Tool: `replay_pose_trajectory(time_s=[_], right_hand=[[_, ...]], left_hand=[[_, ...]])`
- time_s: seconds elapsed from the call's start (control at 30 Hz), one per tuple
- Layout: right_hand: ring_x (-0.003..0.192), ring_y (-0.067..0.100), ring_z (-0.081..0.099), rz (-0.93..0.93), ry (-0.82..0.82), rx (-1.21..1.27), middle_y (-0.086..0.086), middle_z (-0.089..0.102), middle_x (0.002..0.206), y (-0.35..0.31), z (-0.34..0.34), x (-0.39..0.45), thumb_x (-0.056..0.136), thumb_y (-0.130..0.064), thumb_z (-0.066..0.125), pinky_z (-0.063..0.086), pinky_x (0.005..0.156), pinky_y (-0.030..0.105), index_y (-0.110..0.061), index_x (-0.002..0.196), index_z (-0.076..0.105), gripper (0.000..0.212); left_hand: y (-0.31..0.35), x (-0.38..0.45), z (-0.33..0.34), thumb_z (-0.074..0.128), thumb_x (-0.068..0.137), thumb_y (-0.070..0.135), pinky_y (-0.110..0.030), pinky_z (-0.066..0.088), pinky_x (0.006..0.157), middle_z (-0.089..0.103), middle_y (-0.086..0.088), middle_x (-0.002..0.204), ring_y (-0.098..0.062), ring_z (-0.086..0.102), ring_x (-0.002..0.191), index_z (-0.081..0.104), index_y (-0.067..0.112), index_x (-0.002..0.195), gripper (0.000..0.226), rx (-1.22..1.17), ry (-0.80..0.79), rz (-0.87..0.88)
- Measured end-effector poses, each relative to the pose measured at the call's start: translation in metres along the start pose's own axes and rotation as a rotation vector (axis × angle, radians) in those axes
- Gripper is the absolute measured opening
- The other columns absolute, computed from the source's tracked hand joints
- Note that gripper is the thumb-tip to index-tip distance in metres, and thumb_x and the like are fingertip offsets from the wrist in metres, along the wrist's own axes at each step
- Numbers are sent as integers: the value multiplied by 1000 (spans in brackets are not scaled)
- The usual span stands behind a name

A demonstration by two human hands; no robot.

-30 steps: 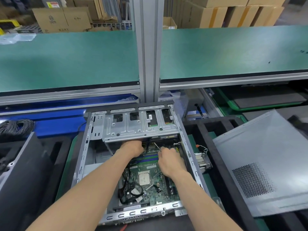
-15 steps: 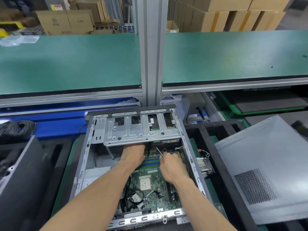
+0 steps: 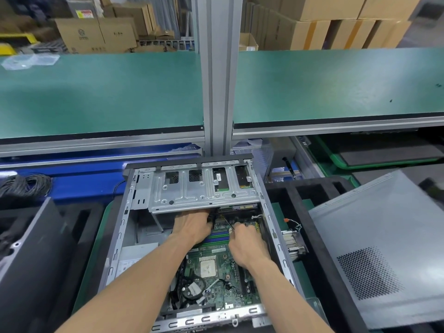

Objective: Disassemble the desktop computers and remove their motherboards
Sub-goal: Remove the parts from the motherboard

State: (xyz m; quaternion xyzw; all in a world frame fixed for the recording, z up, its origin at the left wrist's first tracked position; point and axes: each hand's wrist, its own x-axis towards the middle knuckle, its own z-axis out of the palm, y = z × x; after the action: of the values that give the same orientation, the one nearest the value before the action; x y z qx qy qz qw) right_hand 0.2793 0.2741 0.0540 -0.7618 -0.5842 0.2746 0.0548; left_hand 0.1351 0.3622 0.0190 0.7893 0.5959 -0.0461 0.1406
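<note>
1. Reaching forward from the near rim of the open computer case (image 3: 115, 239), both my forearms ran over the green motherboard (image 3: 216, 288), which still lay flat on the case floor with its bare processor socket between my wrists.
2. My right hand (image 3: 248, 248) was curled around a thin tool (image 3: 228, 223), probably a screwdriver, whose tip angled up and left toward the board's far edge. If the tip slipped off a screw, it could gouge the board or the slots beside it.
3. My left hand (image 3: 192, 225) lay knuckles up with its fingers tucked under the drive cage (image 3: 201, 188). I could not tell whether they gripped anything there. The cage edge looked like sheet metal, so a jerk could scrape my knuckles or snag a cable.
4. Loose black cables (image 3: 189, 290) sat coiled near my left forearm and could drag if the board were lifted early.
5. Outside the case to the right lay a heatsink (image 3: 292, 243) and the removed side panel (image 3: 384, 248).
6. Beyond everything stretched the green desk (image 3: 101, 92), split by a grey upright post (image 3: 217, 75).
</note>
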Motion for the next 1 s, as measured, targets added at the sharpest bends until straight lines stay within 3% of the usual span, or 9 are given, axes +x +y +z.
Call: replay_pose_trajectory(time_s=[0.07,0.17,0.37,0.5,0.63,0.77,0.9,1.0], right_hand=[[88,31,57,-2,-1,8,10,59,109,0,1,1,100,-17,39,50,77,41,-13,106,58,20],[88,31,55,-1,2,17,9,59,108,1,2,2,102,-20,40,51,80,42,-14,108,59,21],[86,30,52,9,2,32,9,58,111,2,3,4,101,-19,40,47,78,40,-14,107,59,20],[84,29,52,20,8,25,8,56,106,2,2,4,100,-17,41,44,72,37,-14,104,57,17],[83,28,51,31,19,23,5,51,100,2,1,3,99,-16,41,41,70,34,-14,104,58,17],[80,28,51,35,15,17,7,56,99,1,-1,3,97,-13,42,40,68,34,-13,99,56,15],[77,28,50,50,9,20,6,53,97,-1,-2,2,98,-14,42,39,66,34,-14,94,53,11],[79,28,50,73,11,35,11,57,108,-1,-3,1,97,-15,41,39,67,33,-13,93,52,11]], left_hand=[[-2,3,4,53,96,32,-36,48,81,65,-7,115,-30,63,101,55,23,117,23,-3,54,25],[-3,7,10,54,97,28,-36,47,82,63,-9,119,-32,61,107,55,19,117,22,3,79,45],[0,12,11,46,93,14,-36,43,77,63,-8,105,-32,63,95,53,17,115,23,31,-14,28],[3,7,11,51,84,9,-31,40,65,57,-6,84,-29,58,74,55,15,95,12,28,65,38],[4,6,12,52,82,7,-31,40,63,42,2,67,-25,47,63,49,15,80,9,37,72,49],[4,9,10,52,82,7,-32,41,63,44,0,69,-27,46,63,47,16,80,10,52,55,66],[1,5,11,56,86,14,-30,40,64,47,1,71,-29,56,69,49,16,81,9,-43,93,25],[4,0,6,54,84,20,-30,39,63,45,3,65,-23,51,60,49,17,78,9,-66,70,-20]])
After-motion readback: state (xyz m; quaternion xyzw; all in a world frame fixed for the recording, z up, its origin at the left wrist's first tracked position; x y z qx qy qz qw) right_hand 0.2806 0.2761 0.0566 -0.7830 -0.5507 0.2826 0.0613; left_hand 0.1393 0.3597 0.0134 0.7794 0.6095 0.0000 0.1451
